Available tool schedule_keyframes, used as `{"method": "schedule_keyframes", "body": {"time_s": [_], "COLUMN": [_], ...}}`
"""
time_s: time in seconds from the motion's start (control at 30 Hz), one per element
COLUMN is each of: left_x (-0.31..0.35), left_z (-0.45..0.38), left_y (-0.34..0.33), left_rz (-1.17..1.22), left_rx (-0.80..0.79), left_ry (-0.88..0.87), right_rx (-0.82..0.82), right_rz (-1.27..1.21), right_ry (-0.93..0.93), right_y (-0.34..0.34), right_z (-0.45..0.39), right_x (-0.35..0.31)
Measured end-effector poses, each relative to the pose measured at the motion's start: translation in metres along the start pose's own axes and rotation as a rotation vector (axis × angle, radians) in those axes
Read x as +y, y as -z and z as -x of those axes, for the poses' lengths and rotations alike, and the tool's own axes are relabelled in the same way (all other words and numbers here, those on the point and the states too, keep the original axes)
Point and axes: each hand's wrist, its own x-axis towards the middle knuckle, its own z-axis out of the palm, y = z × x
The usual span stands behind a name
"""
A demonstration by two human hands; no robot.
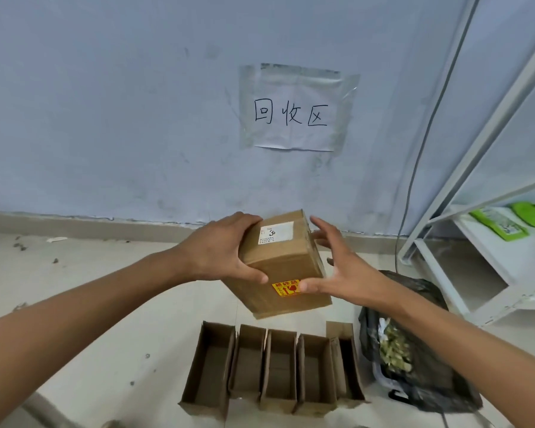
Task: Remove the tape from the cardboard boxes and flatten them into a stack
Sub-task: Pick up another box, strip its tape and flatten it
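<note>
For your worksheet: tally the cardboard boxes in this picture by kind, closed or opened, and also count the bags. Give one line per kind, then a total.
Closed cardboard box, held in the hands: 1
Opened cardboard boxes in a row on the floor: 5
Black bag: 1
Total: 7

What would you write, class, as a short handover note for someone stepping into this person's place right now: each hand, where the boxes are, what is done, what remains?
Left hand: grips the closed cardboard box, held in the air and tilted.
Right hand: fingers spread, thumb touching the box near its yellow sticker.
On the floor below: a row of opened boxes standing side by side, a black bag to their right.
Done: the row's boxes are open on top, but not flattened; no stack shows.
Left: untape the held box, then flatten and stack all.
</note>
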Motion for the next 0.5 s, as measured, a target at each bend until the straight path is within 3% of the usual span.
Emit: {"method": "schedule_keyframes", "body": {"time_s": [0.17, 0.37, 0.5], "left_x": [-0.007, -0.008, -0.009], "left_z": [-0.010, -0.005, 0.005], "left_y": [0.002, 0.007, 0.014], "left_rz": [-0.339, -0.357, -0.371], "left_rx": [0.099, 0.113, 0.145], "left_ry": [-0.140, -0.235, -0.265], "right_rx": [0.080, 0.062, 0.095], "right_rz": [-0.049, 0.087, 0.043], "right_ry": [0.072, 0.157, 0.193], "right_y": [0.002, 0.001, -0.003], "right_z": [-0.005, 0.000, 0.002], "right_x": [-0.005, -0.015, -0.024]}}
